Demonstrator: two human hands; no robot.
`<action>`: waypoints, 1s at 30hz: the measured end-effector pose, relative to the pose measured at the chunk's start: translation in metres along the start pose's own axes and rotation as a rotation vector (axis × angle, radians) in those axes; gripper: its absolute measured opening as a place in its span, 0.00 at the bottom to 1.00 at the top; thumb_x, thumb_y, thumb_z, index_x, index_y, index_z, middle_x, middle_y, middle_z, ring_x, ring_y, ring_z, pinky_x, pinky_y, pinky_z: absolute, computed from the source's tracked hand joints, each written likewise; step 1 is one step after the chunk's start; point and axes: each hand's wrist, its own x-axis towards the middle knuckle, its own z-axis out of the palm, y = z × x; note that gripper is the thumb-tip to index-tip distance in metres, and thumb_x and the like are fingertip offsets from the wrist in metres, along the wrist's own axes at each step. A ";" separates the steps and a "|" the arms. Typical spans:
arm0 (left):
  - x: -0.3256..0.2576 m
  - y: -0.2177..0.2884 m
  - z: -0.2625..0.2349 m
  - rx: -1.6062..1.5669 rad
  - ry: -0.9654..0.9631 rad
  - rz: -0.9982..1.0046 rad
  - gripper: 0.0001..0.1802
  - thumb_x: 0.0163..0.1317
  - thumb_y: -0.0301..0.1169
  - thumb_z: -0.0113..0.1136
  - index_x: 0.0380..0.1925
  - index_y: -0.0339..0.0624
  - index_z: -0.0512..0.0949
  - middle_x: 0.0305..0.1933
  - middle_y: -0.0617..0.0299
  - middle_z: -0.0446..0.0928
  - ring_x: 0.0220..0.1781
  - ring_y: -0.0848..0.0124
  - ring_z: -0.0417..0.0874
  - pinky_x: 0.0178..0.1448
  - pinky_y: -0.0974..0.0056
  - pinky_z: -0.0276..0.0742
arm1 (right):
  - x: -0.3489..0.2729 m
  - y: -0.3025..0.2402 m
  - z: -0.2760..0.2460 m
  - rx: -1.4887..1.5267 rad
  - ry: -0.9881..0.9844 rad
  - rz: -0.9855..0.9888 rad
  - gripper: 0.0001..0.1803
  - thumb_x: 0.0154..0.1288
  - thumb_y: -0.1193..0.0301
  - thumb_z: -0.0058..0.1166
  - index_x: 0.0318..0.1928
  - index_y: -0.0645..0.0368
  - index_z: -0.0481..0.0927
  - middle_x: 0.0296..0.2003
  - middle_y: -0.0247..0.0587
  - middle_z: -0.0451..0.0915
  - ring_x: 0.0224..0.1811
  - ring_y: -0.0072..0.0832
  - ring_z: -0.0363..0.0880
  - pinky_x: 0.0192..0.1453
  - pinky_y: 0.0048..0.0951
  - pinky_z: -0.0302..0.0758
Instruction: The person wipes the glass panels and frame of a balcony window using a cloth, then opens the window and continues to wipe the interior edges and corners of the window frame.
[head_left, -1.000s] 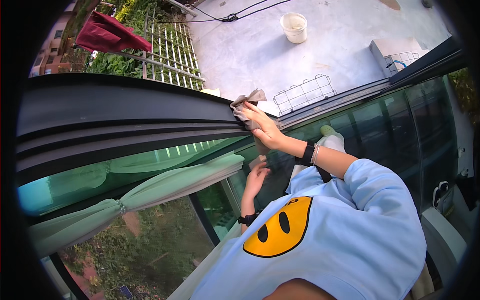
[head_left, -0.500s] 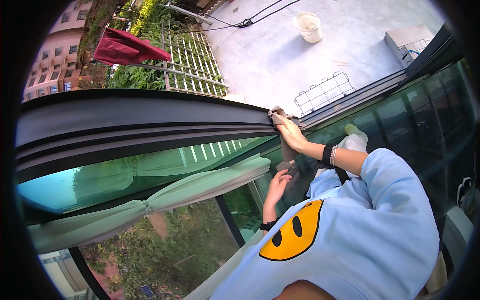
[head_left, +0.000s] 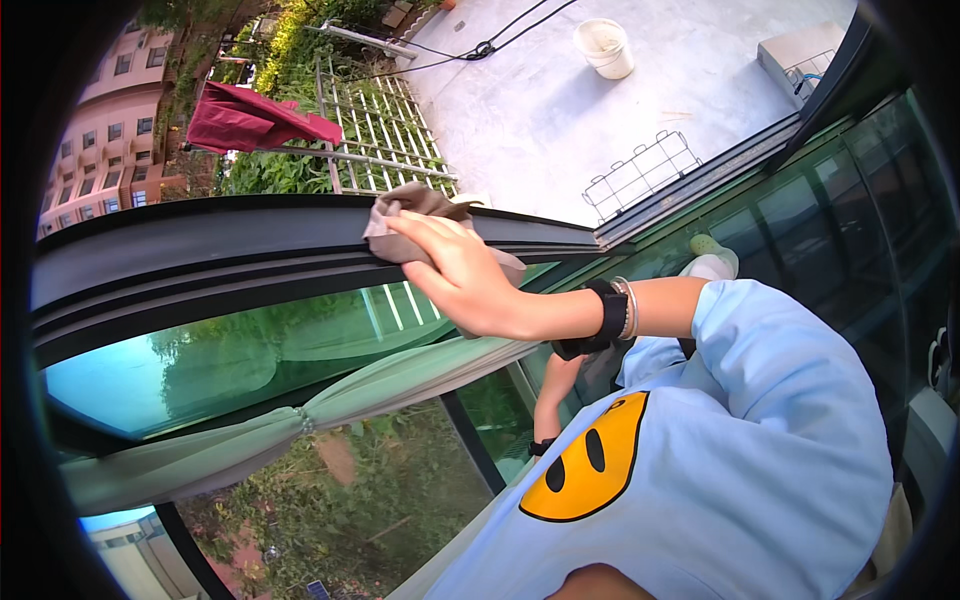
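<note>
- Frame (head_left: pixel 200 250): a dark window frame with grooved tracks that runs from the left edge to the centre. The glass (head_left: pixel 200 350) sits below it and there is open air beyond it. Dirt packed in the grooves may get smeared along rather than lifted.
- Cloth (head_left: pixel 420 205): brown-grey and bunched on the frame's top edge at mid-frame, partly hanging over the outer side. It is the likeliest thing to fail. One hard push outward and it slides off the edge and falls to the roof (head_left: pixel 530 110) below.
- Right hand (head_left: pixel 460 280): lies flat on the cloth with its fingers spread. The grip is a press, not a clench, so only friction holds the cloth. A slip on the smooth frame could drive the hand past the edge and pull the body's weight outward.
- Wristband and bracelet (head_left: pixel 618 310): sit close to the frame and could scrape it on a long stroke.
- Left hand: only a forearm (head_left: pixel 552 400) shows low against the glass, and the hand itself is hidden. I cannot tell its grip. If it bears on the pane, heavy leaning loads the glass.
- Bucket (head_left: pixel 605 47): stands on the roof far below, well apart from the work. Nothing there would catch a dropped cloth.
</note>
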 end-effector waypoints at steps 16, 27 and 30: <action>-0.009 0.002 0.008 -0.041 -0.008 -0.109 0.19 0.63 0.32 0.48 0.52 0.34 0.66 0.41 0.55 0.77 0.42 0.72 0.76 0.50 0.69 0.69 | -0.032 0.079 -0.024 0.021 -0.008 -0.054 0.24 0.55 0.67 0.44 0.54 0.57 0.69 0.54 0.47 0.70 0.58 0.41 0.66 0.62 0.35 0.61; -0.016 0.000 0.017 -0.056 -0.013 -0.139 0.19 0.62 0.31 0.46 0.53 0.35 0.66 0.42 0.55 0.77 0.41 0.71 0.78 0.50 0.68 0.69 | -0.100 0.193 -0.065 -0.160 -0.071 0.342 0.24 0.59 0.66 0.43 0.57 0.55 0.66 0.53 0.46 0.70 0.55 0.42 0.69 0.58 0.34 0.65; -0.016 0.003 0.020 -0.051 -0.015 -0.119 0.20 0.63 0.32 0.46 0.53 0.36 0.66 0.42 0.55 0.77 0.41 0.70 0.78 0.50 0.68 0.69 | -0.108 0.213 -0.077 -0.194 -0.124 0.602 0.23 0.60 0.64 0.42 0.57 0.53 0.66 0.50 0.50 0.72 0.51 0.45 0.71 0.55 0.36 0.67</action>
